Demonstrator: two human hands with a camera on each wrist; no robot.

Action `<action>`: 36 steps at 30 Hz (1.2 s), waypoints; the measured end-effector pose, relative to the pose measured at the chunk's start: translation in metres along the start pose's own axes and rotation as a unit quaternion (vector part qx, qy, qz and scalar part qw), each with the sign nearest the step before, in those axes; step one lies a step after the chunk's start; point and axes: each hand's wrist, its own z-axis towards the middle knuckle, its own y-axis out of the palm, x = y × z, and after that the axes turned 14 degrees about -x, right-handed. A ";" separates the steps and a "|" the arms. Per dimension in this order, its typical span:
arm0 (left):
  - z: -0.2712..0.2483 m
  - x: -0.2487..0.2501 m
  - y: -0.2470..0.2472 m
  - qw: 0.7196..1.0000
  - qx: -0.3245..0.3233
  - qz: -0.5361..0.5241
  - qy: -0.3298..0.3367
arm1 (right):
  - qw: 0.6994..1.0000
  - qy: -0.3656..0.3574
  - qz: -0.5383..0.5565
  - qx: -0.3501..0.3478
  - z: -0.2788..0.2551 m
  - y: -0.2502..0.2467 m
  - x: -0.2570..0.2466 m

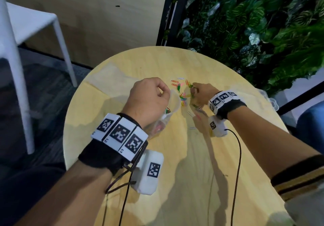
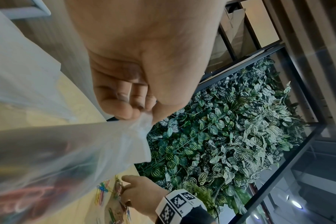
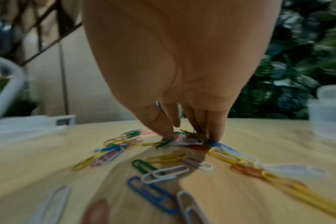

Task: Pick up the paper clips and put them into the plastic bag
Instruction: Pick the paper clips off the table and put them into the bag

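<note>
Centre of frame: two hands meet over a round, pale wood surface [image 1: 175, 155], head view looking down.
Left hand: the left hand [image 1: 149, 101] is raised just left of centre, fingers [image 2: 123, 109] curled and pinching the rim of the bag [image 2: 71, 148] between thumb and fingertips.
Bag: clear plastic, hanging from that pinch down toward the lower left of the left wrist view; blurred red and yellow shapes show through its wall, and in the head view a few clips sit inside it under the hand.
Right hand: the right hand [image 1: 203, 94] is down on the surface right of centre, fingers [image 3: 215, 128] bunched with their tips pressed into a knot of clips; thumb and fingertips close around a small cluster, though blur hides how many they hold.
Clips: the clips [image 3: 157, 174] lie scattered on the surface, blue, white, yellow, green and red; most are between the two hands and under the right wrist, a few further up toward the top of the surface.
Box: a clear box [image 3: 328, 112] sits at the right edge of the right wrist view, apart from the clips.
Background: a leaf wall [image 1: 254, 24] fills the upper right, a white chair [image 1: 21, 38] the upper left.
Wrists: both carry black bands with black-and-white markers.
</note>
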 end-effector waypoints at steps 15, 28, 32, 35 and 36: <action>-0.008 0.006 0.006 0.999 -0.048 -0.011 -0.007 | 0.963 -0.018 0.243 0.114 -0.069 0.023 0.015; -0.011 0.006 0.018 0.997 -0.070 -0.038 -0.014 | 0.649 -0.188 0.730 -0.107 -0.148 -0.004 -0.039; -0.013 0.009 0.019 0.996 -0.078 -0.040 -0.013 | 0.707 -0.160 0.678 -0.121 -0.151 0.001 -0.051; -0.013 0.008 0.019 0.995 -0.084 -0.049 -0.016 | 0.701 -0.144 0.687 -0.130 -0.152 0.003 -0.058; -0.013 0.008 0.019 0.995 -0.085 -0.050 -0.017 | 0.693 -0.141 0.695 -0.132 -0.152 0.003 -0.059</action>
